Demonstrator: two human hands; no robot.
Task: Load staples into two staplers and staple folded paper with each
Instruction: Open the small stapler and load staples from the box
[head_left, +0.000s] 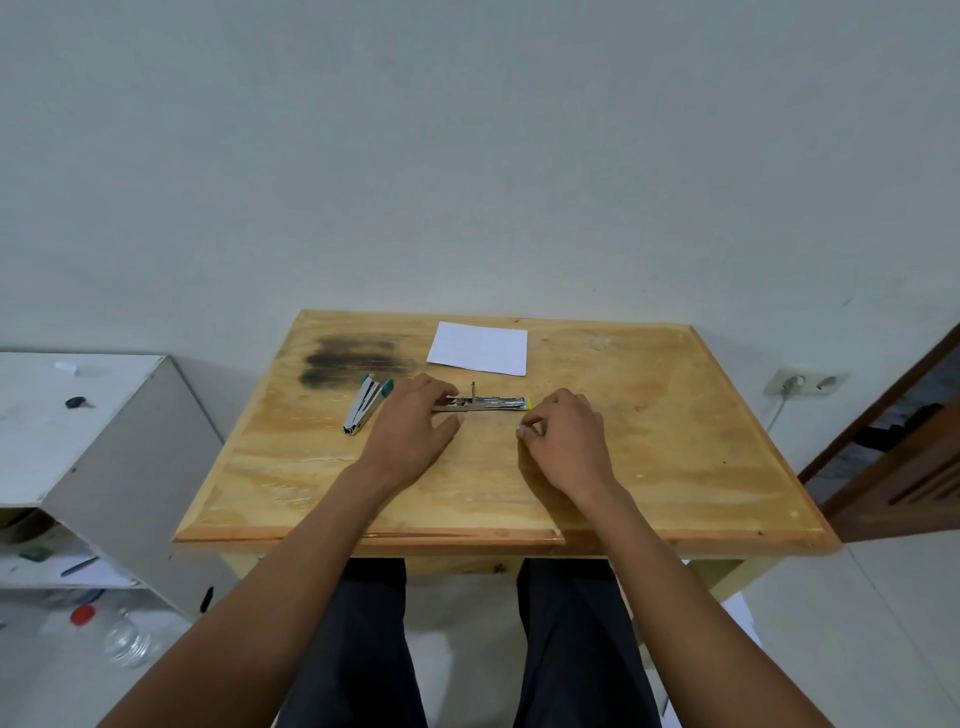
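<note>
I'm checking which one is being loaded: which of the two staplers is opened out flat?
The yellow-tipped stapler, lying opened out flat, with the left hand holding its end. The green-tipped stapler lies folded and untouched beside it.

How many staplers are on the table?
2. A green-tipped stapler lies left of the left hand; a yellow-tipped stapler, opened flat, lies centrally, its left end held by that hand.

The white folded paper sheet (478, 347) lies near the far edge of the rectangular light wooden table (675, 467) at frame centre. Below it the opened-out yellow-tipped metal stapler (491, 403) lies between the left hand (415, 423) and the right hand (569, 439). The green-tipped metal stapler (366, 406) lies left of the left hand.
</note>
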